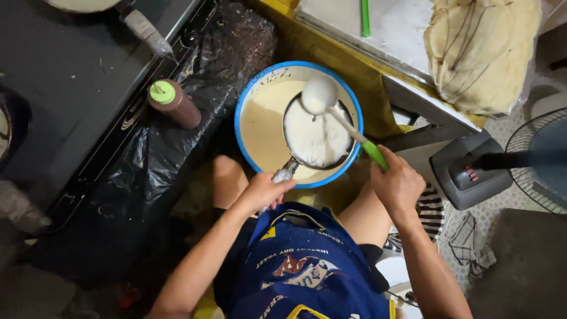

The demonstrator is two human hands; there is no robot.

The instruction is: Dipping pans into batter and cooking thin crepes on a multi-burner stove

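— Over the blue-rimmed basin [248, 94], what's held?

— A small dark pan [317, 139], coated inside with pale, creamy batter. It hangs level above the basin, which itself holds a pool of the same batter. The left hand [264, 192] is closed around the pan's metal handle [284, 173], which points back toward the person.

— And the other hand?

— The right hand [398, 185] is clenched on the green handle of a white ladle [319, 94]. Its bowl sits over the pan's far edge, batter-smeared, with the shaft slanting down to the grip at lower right.

— So where is the pan relative to the hands?

— Just ahead of the left hand, between both hands and the basin's far rim.

— Anything nearby?

— A brown bottle [175, 104] with a green cap stands left of the basin on black plastic sheet [147, 159]. A stack of thin flat crepes [481, 50] lies on the worktop [396, 29] at upper right, a fan [540, 159] beside it.
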